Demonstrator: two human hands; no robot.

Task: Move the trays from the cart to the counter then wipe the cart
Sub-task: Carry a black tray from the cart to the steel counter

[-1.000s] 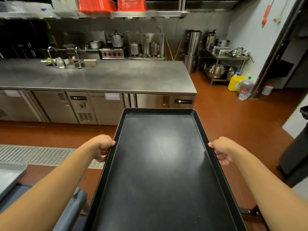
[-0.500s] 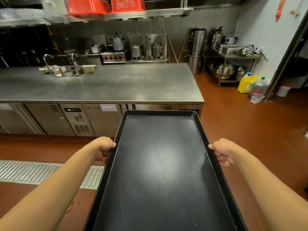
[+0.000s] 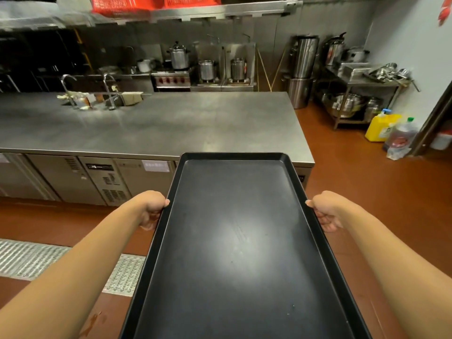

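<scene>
A long black tray (image 3: 234,241) is held level in front of me, its far end overlapping the near edge of the steel counter (image 3: 171,123). My left hand (image 3: 152,209) grips the tray's left rim and my right hand (image 3: 325,210) grips its right rim, both fists closed around the edge. The tray is empty. The cart is out of view.
A sink with two taps (image 3: 90,96) sits at the counter's far left. Pots on a stove (image 3: 181,59) and tall steel vessels (image 3: 303,59) line the back wall. A yellow jug (image 3: 381,127) and bottle (image 3: 401,138) stand on the red floor at right. A metal floor grate (image 3: 49,260) lies at left.
I have carried the tray closer to the counter; the counter looms larger and the tray's far end now reaches its near edge. The cart at lower left has left the view.
</scene>
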